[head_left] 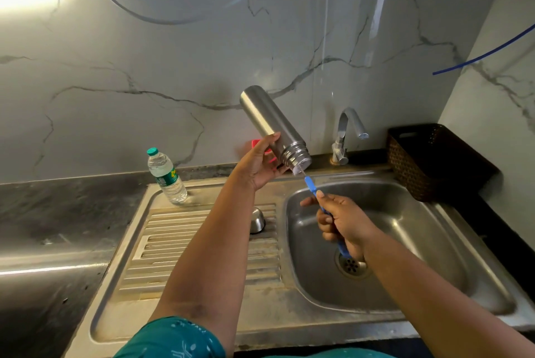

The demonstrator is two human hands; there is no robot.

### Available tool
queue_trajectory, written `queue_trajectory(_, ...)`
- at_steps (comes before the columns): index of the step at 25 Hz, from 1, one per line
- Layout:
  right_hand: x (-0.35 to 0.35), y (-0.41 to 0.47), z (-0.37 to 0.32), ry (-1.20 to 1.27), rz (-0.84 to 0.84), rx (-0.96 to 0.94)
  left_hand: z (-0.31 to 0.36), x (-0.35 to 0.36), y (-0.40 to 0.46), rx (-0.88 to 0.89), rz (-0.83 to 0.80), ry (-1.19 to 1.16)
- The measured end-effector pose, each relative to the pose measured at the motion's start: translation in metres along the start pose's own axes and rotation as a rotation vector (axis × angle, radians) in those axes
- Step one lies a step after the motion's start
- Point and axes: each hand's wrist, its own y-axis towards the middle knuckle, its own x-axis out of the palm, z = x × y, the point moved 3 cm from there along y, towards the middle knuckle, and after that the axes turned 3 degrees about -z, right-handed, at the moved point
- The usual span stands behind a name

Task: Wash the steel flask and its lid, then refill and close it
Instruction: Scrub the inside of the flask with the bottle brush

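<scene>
My left hand (pixel 262 162) holds the steel flask (pixel 270 124) tilted, its base up and to the left, its open threaded mouth pointing down-right over the sink basin (pixel 405 241). My right hand (pixel 341 221) grips the blue handle of a bottle brush (pixel 312 188). The brush's wire end reaches into the flask's mouth. The steel lid (pixel 257 220) sits on the ribbed draining board (pixel 185 241), partly hidden behind my left forearm.
A plastic water bottle with a green cap (pixel 166 176) stands at the back left of the draining board. The tap (pixel 348 133) is behind the basin; no water runs from it. A dark woven basket (pixel 428 160) sits at the right. A red object (pixel 256 144) lies behind the flask.
</scene>
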Motion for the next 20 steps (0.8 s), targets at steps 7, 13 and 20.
queue_trajectory(7, -0.005, 0.005, 0.0, -0.27, 0.156, -0.148, 0.006, 0.012, 0.003, 0.029, 0.118, 0.01)
queue_trajectory(13, 0.011, -0.003, -0.003, 0.362, -0.128, 0.146, 0.014, 0.003, -0.003, 0.01, -0.04, -0.01)
queue_trajectory(20, -0.01, -0.005, -0.019, -1.451, 0.504, -0.373, 0.006, 0.009, -0.007, 0.019, 0.091, 0.018)
